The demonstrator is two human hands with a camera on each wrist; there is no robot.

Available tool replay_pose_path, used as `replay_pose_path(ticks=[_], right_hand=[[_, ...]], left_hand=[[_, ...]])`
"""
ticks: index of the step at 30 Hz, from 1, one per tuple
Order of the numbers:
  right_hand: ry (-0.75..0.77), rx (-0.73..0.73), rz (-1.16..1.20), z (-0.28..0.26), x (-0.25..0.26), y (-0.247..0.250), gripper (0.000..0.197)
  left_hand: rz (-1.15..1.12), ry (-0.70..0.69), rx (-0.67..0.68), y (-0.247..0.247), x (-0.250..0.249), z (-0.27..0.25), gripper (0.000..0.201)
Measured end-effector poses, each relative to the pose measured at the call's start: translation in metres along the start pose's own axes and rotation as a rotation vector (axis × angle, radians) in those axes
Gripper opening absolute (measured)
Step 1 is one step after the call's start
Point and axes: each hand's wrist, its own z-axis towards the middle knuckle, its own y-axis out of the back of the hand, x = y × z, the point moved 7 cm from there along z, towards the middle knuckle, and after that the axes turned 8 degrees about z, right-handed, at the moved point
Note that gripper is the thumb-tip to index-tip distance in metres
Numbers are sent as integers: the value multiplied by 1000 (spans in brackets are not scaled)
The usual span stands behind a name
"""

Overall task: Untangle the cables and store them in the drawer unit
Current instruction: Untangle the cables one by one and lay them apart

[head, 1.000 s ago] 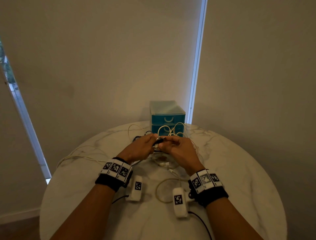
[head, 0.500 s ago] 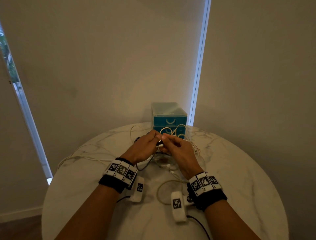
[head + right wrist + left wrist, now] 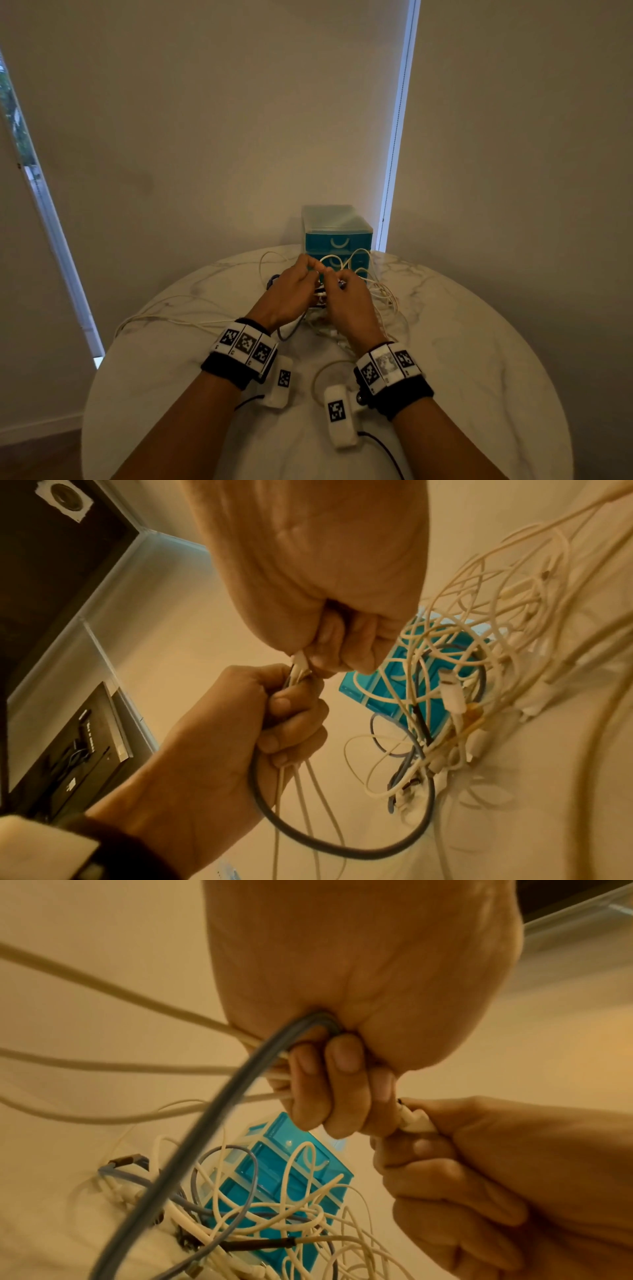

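Cables [image 3: 260, 1215] remain tangled: left hand [image 3: 342, 993] grips a grey-and-white bundle; right hand [image 3: 496, 1177] pinches a white connector [image 3: 413, 1119]. Next, thread it free.

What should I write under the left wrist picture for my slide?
Left hand grips a grey cable and white cables; right hand pinches a white plug above the tangle.
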Motion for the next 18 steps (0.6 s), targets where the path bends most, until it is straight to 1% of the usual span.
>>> replay_pose_path(ticks=[3, 5, 6, 8, 10, 12, 14, 16, 18], right_hand=[[67, -66, -90, 4, 19, 9, 31], [130, -86, -141, 10, 38, 17, 30], [160, -95, -169, 14, 49, 22, 30], [204, -117, -198, 26, 72, 32, 31], [234, -166, -182, 41, 97, 45, 34], [273, -241, -132, 53, 125, 62, 36], [314, -331, -62, 58, 149, 79, 35], [360, -400, 0, 57, 166, 92, 33], [412, -470, 86, 53, 179, 102, 35]], left_hand=[[-48, 17, -9, 5, -14, -5, 25], [-41, 3, 57, 12, -24, -8, 35], [-5, -5, 91, 19, -25, -8, 37], [124, -33, 133, 37, -26, -8, 36], [269, -70, 141, 61, -22, -3, 33], [401, -66, 87, 90, -15, 4, 35], [471, -44, 21, 116, -11, 9, 34], [507, -61, -38, 133, -11, 13, 27], [606, -88, -106, 147, -14, 19, 21]])
